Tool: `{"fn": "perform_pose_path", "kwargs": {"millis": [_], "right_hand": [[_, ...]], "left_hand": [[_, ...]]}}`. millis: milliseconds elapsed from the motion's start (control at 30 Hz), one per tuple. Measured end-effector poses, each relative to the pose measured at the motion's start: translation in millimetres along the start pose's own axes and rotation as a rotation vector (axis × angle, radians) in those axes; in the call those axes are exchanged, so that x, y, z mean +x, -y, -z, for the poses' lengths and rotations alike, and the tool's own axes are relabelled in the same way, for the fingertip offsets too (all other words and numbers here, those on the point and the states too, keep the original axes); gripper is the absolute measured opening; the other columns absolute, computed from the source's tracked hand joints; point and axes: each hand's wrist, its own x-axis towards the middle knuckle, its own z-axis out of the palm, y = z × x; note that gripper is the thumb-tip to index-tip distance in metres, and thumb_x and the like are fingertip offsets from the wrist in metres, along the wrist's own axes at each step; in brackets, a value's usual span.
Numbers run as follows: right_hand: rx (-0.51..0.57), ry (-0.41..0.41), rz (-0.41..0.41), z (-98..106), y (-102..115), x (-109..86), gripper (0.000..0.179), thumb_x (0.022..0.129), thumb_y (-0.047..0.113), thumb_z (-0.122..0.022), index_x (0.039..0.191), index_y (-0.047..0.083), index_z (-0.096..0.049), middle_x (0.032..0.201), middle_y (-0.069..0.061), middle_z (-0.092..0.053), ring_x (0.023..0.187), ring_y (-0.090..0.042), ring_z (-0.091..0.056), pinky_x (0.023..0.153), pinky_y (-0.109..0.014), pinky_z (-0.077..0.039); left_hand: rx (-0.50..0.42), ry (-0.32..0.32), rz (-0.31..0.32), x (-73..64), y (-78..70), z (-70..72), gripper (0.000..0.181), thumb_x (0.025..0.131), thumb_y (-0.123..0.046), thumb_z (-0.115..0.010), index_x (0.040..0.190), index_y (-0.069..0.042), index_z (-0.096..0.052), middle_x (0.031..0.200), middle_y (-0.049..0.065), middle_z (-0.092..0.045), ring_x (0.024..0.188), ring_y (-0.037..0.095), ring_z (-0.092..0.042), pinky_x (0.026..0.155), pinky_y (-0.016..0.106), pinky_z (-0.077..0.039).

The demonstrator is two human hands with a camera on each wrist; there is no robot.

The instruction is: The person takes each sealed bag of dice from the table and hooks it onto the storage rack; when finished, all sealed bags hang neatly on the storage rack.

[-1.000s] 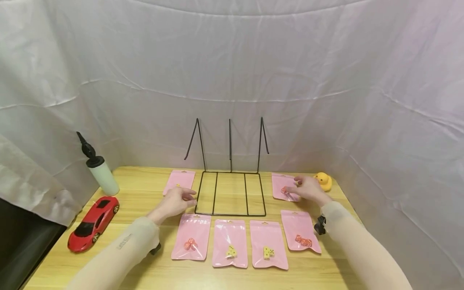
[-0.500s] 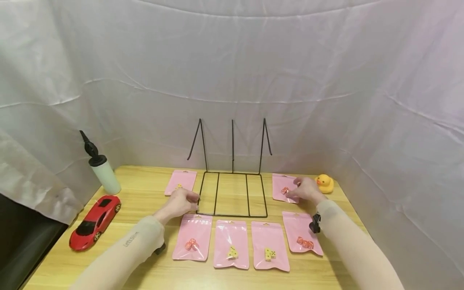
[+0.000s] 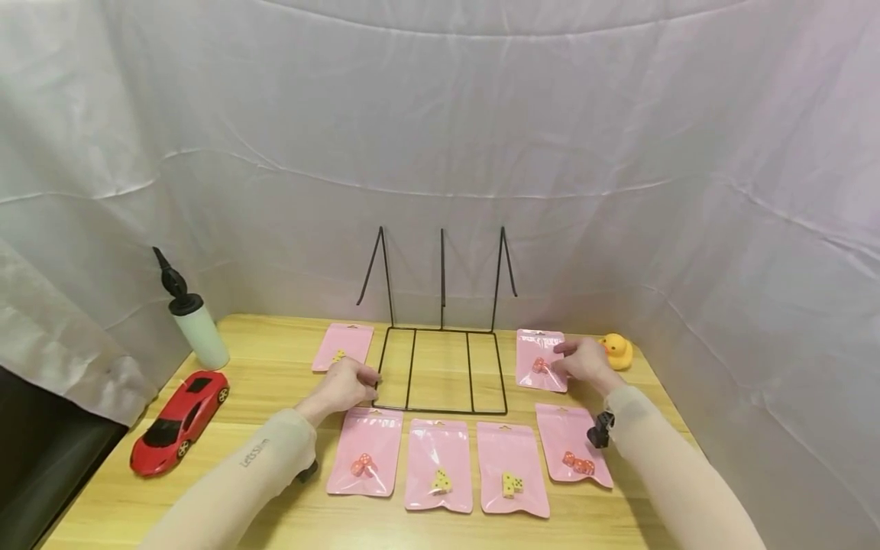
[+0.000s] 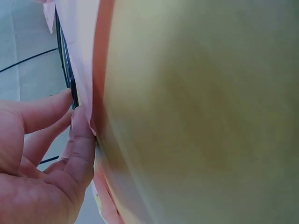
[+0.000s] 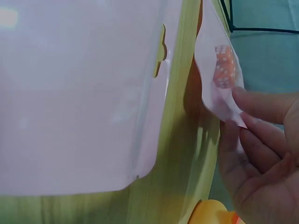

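Note:
At the left side of the black wire rack (image 3: pixel 440 411), my left hand (image 3: pixel 344 384) pinches the base wire (image 4: pixel 73 88) between thumb and finger. My right hand (image 3: pixel 583 361) pinches the right edge of a pink zip bag (image 3: pixel 528 345) at the back right, thumb above and fingers beneath. Red dice (image 5: pixel 224 67) show through that bag's window, and its held edge is lifted and bent. More pink bags lie in a front row: one with red dice (image 3: pixel 364 439), two with yellow dice (image 3: pixel 438 451), and one with red dice (image 3: pixel 564 428) below my right wrist.
Another pink bag (image 3: pixel 349 338) with yellow dice lies behind my left hand. A yellow rubber duck (image 3: pixel 619 351) sits beside my right hand. On the left are a red toy car (image 3: pixel 180 422) and a pale green hand pump (image 3: pixel 199 332). Grey cloth (image 3: pixel 440 137) hangs around the table.
The back-right bag has shifted slightly toward me, with my right fingers on its edge. My left hand has moved slightly right and closed in on the rack's side wire.

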Motion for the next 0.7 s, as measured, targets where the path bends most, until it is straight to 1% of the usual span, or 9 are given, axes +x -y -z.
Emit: {"fn": "perform_pose_path", "kwargs": {"millis": [67, 133, 233, 300, 367, 433, 533, 600, 700], "right_hand": [[0.031, -0.017, 0.007, 1, 0, -3.0, 0.044, 0.092, 0.013, -0.086, 0.133, 0.000, -0.078, 0.131, -0.028, -0.076, 0.094, -0.025, -0.072, 0.077, -0.027, -0.060], [0.078, -0.031, -0.009, 1, 1, -5.9, 0.040, 0.094, 0.010, -0.084, 0.133, 0.001, -0.079, 0.130, -0.027, -0.077, 0.088, -0.022, -0.071, 0.071, -0.025, -0.060], [0.103, -0.056, 0.003, 3, 3, -10.1, 0.039, 0.096, 0.008, -0.082, 0.134, 0.000, -0.078, 0.131, -0.028, -0.077, 0.086, -0.019, -0.071, 0.068, -0.024, -0.061], [0.109, -0.073, 0.009, 4, 4, -13.0, 0.038, 0.097, 0.008, -0.081, 0.135, 0.002, -0.079, 0.135, -0.027, -0.077, 0.088, -0.019, -0.072, 0.069, -0.023, -0.061], [0.103, -0.085, 0.037, 6, 6, -16.8, 0.038, 0.098, 0.008, -0.080, 0.136, 0.003, -0.078, 0.139, -0.027, -0.076, 0.093, -0.020, -0.072, 0.071, -0.023, -0.061], [0.104, -0.097, 0.058, 8, 9, -21.1, 0.037, 0.100, 0.009, -0.080, 0.137, 0.005, -0.079, 0.141, -0.026, -0.076, 0.093, -0.021, -0.073, 0.072, -0.024, -0.060], [0.096, -0.121, 0.107, 12, 15, -28.8, 0.038, 0.100, 0.011, -0.082, 0.137, 0.004, -0.079, 0.137, -0.026, -0.078, 0.090, -0.020, -0.074, 0.071, -0.024, -0.059], [0.094, -0.138, 0.132, 14, 18, -34.1, 0.039, 0.099, 0.012, -0.082, 0.137, 0.004, -0.079, 0.133, -0.026, -0.080, 0.087, -0.019, -0.074, 0.069, -0.024, -0.059], [0.091, -0.155, 0.157, 17, 22, -42.0, 0.039, 0.100, 0.013, -0.081, 0.138, 0.004, -0.078, 0.131, -0.026, -0.080, 0.086, -0.020, -0.075, 0.069, -0.024, -0.058]], "left_hand": [[0.000, 0.007, 0.009, 0.1, -0.9, 0.2, 0.033, 0.088, -0.002, -0.087, 0.121, 0.000, -0.084, 0.120, 0.017, -0.086, 0.125, 0.040, -0.076, 0.115, 0.057, -0.058], [0.000, 0.014, 0.014, 0.3, -1.4, 0.7, 0.033, 0.088, -0.001, -0.086, 0.121, 0.000, -0.084, 0.120, 0.017, -0.086, 0.124, 0.040, -0.076, 0.113, 0.056, -0.059], [-0.004, 0.020, 0.021, 0.7, -1.8, 1.2, 0.033, 0.087, -0.001, -0.087, 0.120, 0.000, -0.084, 0.119, 0.017, -0.086, 0.122, 0.038, -0.077, 0.111, 0.055, -0.061], [-0.004, 0.022, 0.022, 1.1, -1.8, 1.6, 0.033, 0.087, -0.001, -0.087, 0.119, 0.000, -0.085, 0.118, 0.017, -0.086, 0.121, 0.038, -0.077, 0.110, 0.055, -0.061], [-0.003, 0.025, 0.024, 1.5, -1.8, 1.7, 0.032, 0.086, -0.001, -0.087, 0.119, -0.001, -0.085, 0.117, 0.017, -0.086, 0.120, 0.037, -0.077, 0.111, 0.055, -0.061], [-0.006, 0.026, 0.029, 1.9, -1.8, 1.8, 0.032, 0.086, -0.001, -0.087, 0.118, -0.001, -0.085, 0.117, 0.016, -0.086, 0.121, 0.037, -0.077, 0.112, 0.055, -0.060], [-0.016, 0.029, 0.039, 2.1, -1.8, 2.1, 0.032, 0.087, -0.001, -0.087, 0.119, -0.002, -0.085, 0.117, 0.015, -0.086, 0.121, 0.036, -0.077, 0.111, 0.055, -0.060], [-0.024, 0.029, 0.047, 1.8, -2.0, 2.4, 0.033, 0.087, 0.000, -0.087, 0.120, -0.002, -0.085, 0.117, 0.016, -0.086, 0.120, 0.036, -0.077, 0.110, 0.054, -0.061], [-0.032, 0.029, 0.049, 1.1, -2.8, 2.6, 0.034, 0.087, 0.001, -0.086, 0.121, -0.001, -0.084, 0.119, 0.017, -0.086, 0.118, 0.035, -0.078, 0.107, 0.052, -0.063]]}}
